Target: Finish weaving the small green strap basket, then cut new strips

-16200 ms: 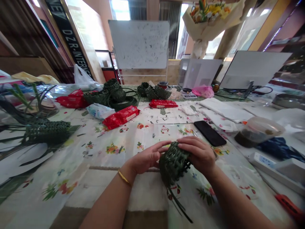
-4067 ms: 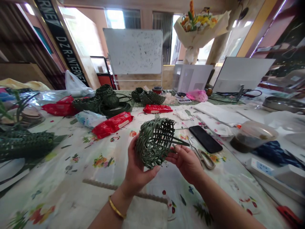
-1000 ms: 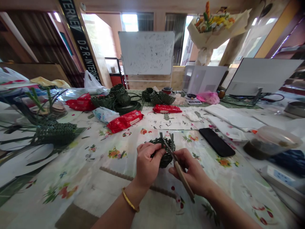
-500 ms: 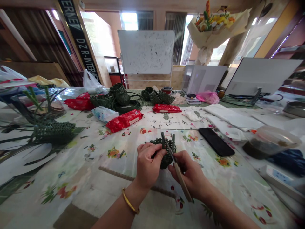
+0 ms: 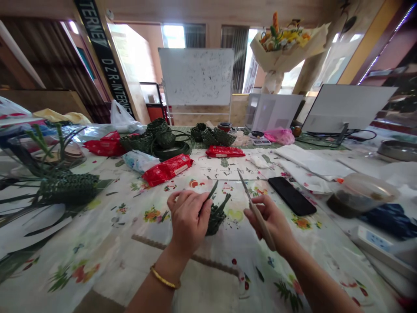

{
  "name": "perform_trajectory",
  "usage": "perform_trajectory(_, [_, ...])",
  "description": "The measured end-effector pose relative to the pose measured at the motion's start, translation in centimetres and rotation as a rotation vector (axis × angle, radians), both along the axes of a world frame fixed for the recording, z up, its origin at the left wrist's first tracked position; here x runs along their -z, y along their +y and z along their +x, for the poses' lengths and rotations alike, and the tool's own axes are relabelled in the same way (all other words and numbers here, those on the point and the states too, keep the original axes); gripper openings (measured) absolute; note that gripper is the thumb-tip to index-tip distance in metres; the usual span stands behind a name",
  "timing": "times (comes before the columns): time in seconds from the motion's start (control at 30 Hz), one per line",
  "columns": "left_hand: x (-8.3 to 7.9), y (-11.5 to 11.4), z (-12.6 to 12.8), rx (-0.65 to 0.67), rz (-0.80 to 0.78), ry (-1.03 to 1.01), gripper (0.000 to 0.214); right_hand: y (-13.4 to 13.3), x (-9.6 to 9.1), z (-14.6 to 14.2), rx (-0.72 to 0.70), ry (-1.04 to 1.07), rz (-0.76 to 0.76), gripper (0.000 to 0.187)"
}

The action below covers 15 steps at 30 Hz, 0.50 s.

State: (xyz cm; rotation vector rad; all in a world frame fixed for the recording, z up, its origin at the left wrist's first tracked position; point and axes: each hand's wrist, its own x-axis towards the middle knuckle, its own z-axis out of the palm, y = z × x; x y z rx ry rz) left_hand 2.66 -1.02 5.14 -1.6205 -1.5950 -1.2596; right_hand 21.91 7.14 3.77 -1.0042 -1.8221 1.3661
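Observation:
At the middle of the table, my left hand [image 5: 190, 217] is closed round a small woven green basket [image 5: 215, 219], whose loose strips [image 5: 224, 202] stick up. My fingers and knuckles hide much of its left side. A short way to the right, my right hand [image 5: 272, 224] grips a pair of scissors [image 5: 261, 219], seen nearly edge-on. Their metal blade points up and away, and the tan handle slants back toward me. The scissors are apart from the basket.
Red packets [image 5: 167, 169] and woven green pieces [image 5: 163, 134] lie farther back. A larger unfinished weave [image 5: 68, 187] sits at the left. On the right are a black phone [image 5: 291, 195], a plastic tub [image 5: 361, 193] and a power strip [image 5: 386, 248].
My right hand has moved the scissors right, away from the strips. My left hand has shifted left with the basket, which now shows tilted.

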Motion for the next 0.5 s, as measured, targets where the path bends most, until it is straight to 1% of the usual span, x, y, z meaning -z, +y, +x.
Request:
perform_trajectory(0.03, [-0.1, 0.0, -0.4, -0.021, 0.007, 0.057, 0.009, 0.6, -0.4, 0.6, -0.025, -0.022, -0.045, 0.04])
perform_trajectory(0.07, [-0.3, 0.0, -0.7, -0.037, 0.011, 0.108, 0.009, 1.2, -0.9, 1.2, -0.086, -0.048, -0.065, 0.041])
perform_trajectory(0.17, [-0.4, 0.0, -1.4, -0.08, 0.017, 0.204, 0.01, 2.0, -1.7, 2.7, -0.338, -0.134, -0.058, 0.046])
perform_trajectory(0.2, [-0.4, 0.0, -1.5, -0.09, 0.015, 0.219, 0.011, 2.1, -1.8, 2.9, -0.391, -0.173, -0.071, 0.046])
perform_trajectory(0.27, [-0.3, 0.0, -1.8, -0.098, 0.001, 0.232, 0.013, 2.0, -1.7, 3.1, -0.44, -0.232, -0.135, 0.045])
perform_trajectory(0.33, [-0.2, 0.0, -1.9, -0.076, -0.027, 0.235, 0.014, 2.0, -1.4, 3.1, -0.494, -0.212, -0.212, 0.048])
perform_trajectory(0.4, [0.0, 0.0, -1.9, -0.043, -0.048, 0.232, 0.016, 2.0, -1.1, 3.2, -0.593, -0.133, -0.271, 0.056])
perform_trajectory(0.5, [0.1, 0.0, -1.9, 0.0, -0.06, 0.226, 0.017, 2.2, -0.8, 3.6, -0.701, -0.026, -0.295, 0.06])
